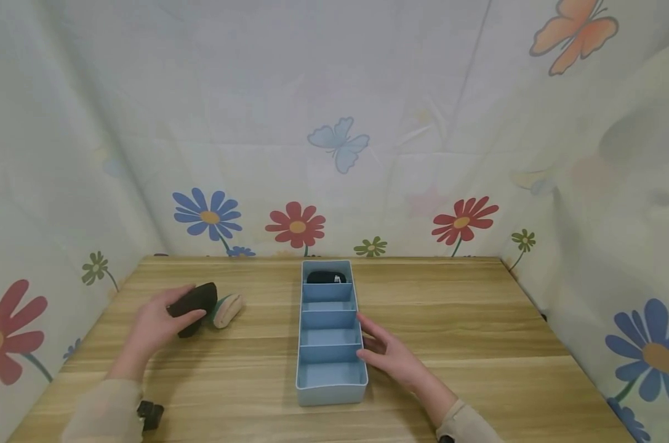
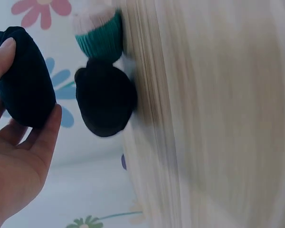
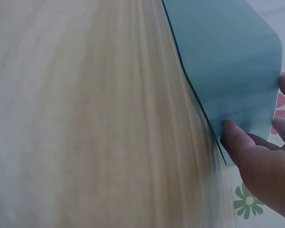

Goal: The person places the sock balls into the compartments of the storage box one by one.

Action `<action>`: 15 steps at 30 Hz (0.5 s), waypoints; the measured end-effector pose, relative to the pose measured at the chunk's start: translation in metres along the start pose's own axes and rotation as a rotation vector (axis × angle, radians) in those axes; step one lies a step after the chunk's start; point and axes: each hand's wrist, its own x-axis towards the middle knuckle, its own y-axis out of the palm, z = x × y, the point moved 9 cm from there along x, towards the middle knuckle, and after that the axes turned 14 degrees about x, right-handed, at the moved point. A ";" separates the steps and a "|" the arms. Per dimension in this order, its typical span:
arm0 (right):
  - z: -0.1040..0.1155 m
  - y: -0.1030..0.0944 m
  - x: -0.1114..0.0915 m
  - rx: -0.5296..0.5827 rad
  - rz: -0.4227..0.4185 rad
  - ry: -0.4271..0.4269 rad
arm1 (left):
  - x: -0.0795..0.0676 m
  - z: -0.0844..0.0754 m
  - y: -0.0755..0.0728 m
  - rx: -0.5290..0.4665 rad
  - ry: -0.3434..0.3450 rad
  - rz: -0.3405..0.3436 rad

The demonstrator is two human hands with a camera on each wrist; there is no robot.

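Observation:
My left hand (image 1: 156, 323) grips a rolled black sock (image 2: 26, 78) between thumb and fingers, raised over the left part of the table. Just beyond it in the left wrist view, a second black rolled sock (image 2: 106, 99) lies on the table beside a green and cream ribbed rolled sock (image 1: 228, 311). A long blue organizer box (image 1: 331, 395) with several compartments stands mid-table. In its farthest compartment sits a black rolled sock (image 1: 325, 278) with white lettering. Fingers of my right hand (image 1: 392, 357) rest against the box's right outer wall, with fingertips at the rim.
The wood-grain table (image 1: 450, 320) carries everything. A white cloth (image 1: 256, 92) printed with flowers and butterflies hangs behind the table and along both sides.

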 end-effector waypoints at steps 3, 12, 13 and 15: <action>0.000 0.000 0.000 -0.001 0.003 -0.001 | 0.002 -0.008 0.004 -0.010 0.007 0.012; 0.001 0.000 0.000 -0.006 0.006 -0.006 | 0.007 -0.029 0.017 -0.050 0.046 -0.006; 0.000 0.000 0.000 -0.007 0.004 -0.006 | 0.008 -0.032 0.019 -0.055 0.051 -0.009; 0.000 -0.001 0.000 -0.011 0.000 -0.006 | 0.010 -0.037 0.022 -0.065 0.064 -0.017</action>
